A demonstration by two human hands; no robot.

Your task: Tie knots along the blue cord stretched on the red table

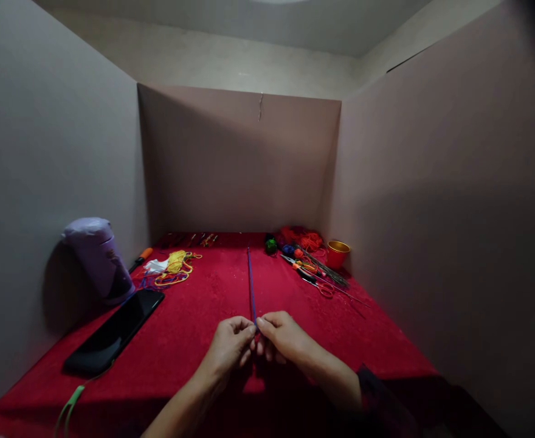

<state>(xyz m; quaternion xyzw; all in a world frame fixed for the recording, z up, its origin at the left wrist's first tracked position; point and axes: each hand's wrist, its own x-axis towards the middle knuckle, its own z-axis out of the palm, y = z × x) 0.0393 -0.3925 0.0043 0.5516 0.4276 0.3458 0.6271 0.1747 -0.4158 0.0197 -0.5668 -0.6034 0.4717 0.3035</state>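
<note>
A thin, straight blue cord [251,283] runs away from me over the red cloth, its near end between my two hands. My left hand [231,347] pinches that end with thumb and index finger. Close against it, my right hand [286,337] also has its thumb and index finger closed at the cord's end, the other fingers curled below. The fingertips of both hands nearly touch, and the exact grip between them is too small to make out. Whether the cord is stiff inside, I cannot tell.
Left stand a purple canister [101,261], a black phone [115,331] with green strap, and yellow yarn [176,261]. Right lie pliers [299,267], red-handled scissors [324,289], thin sticks [331,272], yarn balls [271,246] and a red cup [337,255]. Grey panels [240,164] enclose three sides.
</note>
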